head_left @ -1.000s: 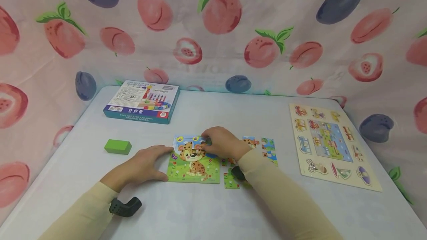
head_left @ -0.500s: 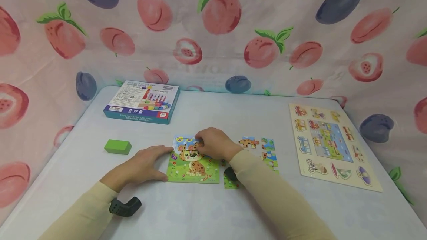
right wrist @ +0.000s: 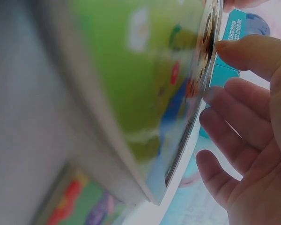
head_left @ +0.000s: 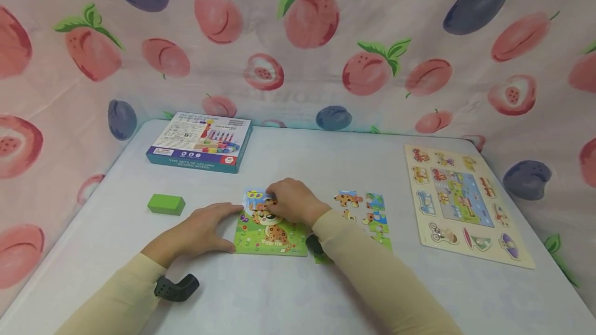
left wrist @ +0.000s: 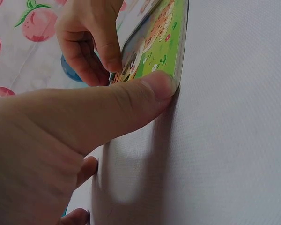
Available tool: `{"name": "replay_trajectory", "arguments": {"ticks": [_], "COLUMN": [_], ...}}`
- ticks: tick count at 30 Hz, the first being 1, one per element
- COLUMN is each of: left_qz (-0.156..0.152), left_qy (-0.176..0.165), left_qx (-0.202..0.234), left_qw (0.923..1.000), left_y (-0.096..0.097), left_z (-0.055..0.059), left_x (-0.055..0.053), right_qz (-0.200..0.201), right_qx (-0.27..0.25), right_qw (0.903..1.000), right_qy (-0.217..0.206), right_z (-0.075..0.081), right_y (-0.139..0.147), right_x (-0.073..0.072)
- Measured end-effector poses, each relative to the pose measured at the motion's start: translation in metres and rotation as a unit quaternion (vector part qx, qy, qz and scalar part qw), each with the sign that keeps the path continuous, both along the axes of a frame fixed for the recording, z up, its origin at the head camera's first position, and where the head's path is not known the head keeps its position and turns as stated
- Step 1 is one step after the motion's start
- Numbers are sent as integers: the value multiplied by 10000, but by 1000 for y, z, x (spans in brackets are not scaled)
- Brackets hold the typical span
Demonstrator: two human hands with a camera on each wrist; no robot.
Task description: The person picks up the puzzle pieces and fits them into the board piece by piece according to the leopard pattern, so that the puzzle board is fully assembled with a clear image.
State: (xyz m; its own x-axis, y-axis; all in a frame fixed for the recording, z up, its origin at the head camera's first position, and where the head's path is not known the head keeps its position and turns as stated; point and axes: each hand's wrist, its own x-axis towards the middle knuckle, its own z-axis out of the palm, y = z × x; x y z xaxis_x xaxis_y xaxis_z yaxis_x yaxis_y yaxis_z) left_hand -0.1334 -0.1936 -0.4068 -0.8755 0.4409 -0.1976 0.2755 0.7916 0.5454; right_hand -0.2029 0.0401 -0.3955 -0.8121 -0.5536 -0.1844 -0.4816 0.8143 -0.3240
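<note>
Loosely spread left hand at puzzle board edge, right hand touching, grip unclear, second board apart

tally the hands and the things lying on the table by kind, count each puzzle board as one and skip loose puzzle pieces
Hands: 2 (left hand, right hand)
Puzzle boards: 2 (leopard board, vehicle board)
Boxes: 1 (beaded-column box)
Blocks: 1 (green block)
Total: 6
</note>
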Motion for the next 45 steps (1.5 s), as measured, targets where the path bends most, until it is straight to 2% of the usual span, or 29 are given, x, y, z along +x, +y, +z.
{"name": "replay_trajectory", "arguments": {"ticks": [11,19,31,40,45], "left_qz": [19,42,111,142,100], "left_qy": [-14,-50,-94,-132,-106], "left_qx": [-5,9,-24,-82,-34], "left_qw": [10000,10000,9999,9998,9999], "left_y": [0,0,1,1,1], "left_z": [1,1,1,0,1], "left_x": [1,1,0,0,1], "right_qz": [-36,25,-104,-21,-86], "right_qx": [274,295,259,410,247], "right_qw": [9994,9991,9993,9983,9993], "right_qy": [196,304,243,414,262], "right_z": [0,-4,-3,-5,-6], "right_y": [-8,-9,-11,-12,-13], "right_x": [1,-1,-2,-4,-6]}}
